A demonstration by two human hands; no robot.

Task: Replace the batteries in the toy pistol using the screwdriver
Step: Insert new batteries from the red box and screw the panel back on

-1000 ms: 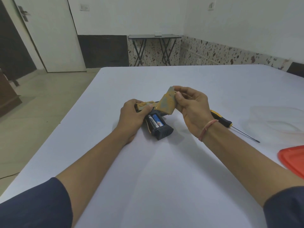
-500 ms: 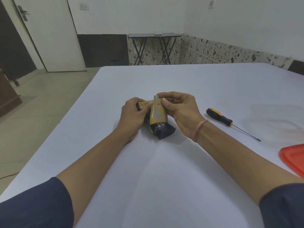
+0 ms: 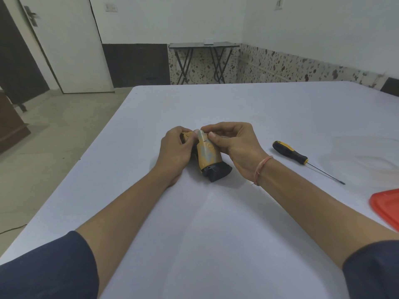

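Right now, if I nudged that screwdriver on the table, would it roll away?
Probably a little: the screwdriver has a rounded handle and lies free on the flat table. Its thin metal shaft looks stiff, unlikely to bend.

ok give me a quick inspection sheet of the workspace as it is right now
surface: white table, smooth and flat.
job's things: toy pistol lies on the table, black base toward the person; yellow battery cover sits over its grip, no batteries in sight; screwdriver lies apart on the right, untouched.
clutter: red lid at the right edge, partly out of frame.
grippers: left hand grips the pistol's far end; right hand pinches the cover's top.
cables: thin dark line on the floor at left, perhaps a cable.
surroundings: folding table by the wall; white door at left.
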